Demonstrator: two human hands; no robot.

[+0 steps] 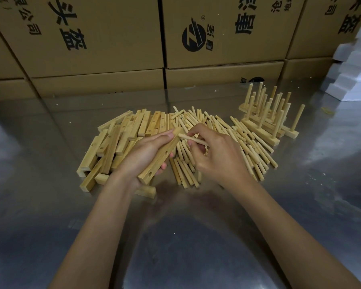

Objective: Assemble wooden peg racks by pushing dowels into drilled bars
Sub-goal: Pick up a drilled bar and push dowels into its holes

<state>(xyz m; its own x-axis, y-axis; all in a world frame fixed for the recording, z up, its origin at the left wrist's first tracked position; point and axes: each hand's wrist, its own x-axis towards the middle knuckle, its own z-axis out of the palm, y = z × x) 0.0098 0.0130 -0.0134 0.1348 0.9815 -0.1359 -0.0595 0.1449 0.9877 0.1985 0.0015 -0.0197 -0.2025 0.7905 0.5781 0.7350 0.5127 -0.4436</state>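
Note:
My left hand (143,157) grips a drilled wooden bar (162,157), held slanted above the table with two empty holes facing me. My right hand (214,154) pinches a dowel (193,138) whose tip meets the upper end of the bar. Behind and to the left of my left hand lies a heap of loose drilled bars (121,138). Many loose dowels (240,140) are spread under and around my right hand. Several finished peg racks (265,119) with upright dowels stand at the back right.
The work goes on over a shiny metal table (175,236). Stacked cardboard boxes (217,38) form a wall along its far edge. White foam blocks (354,65) are piled at the far right. One bar (146,191) lies just below my left wrist.

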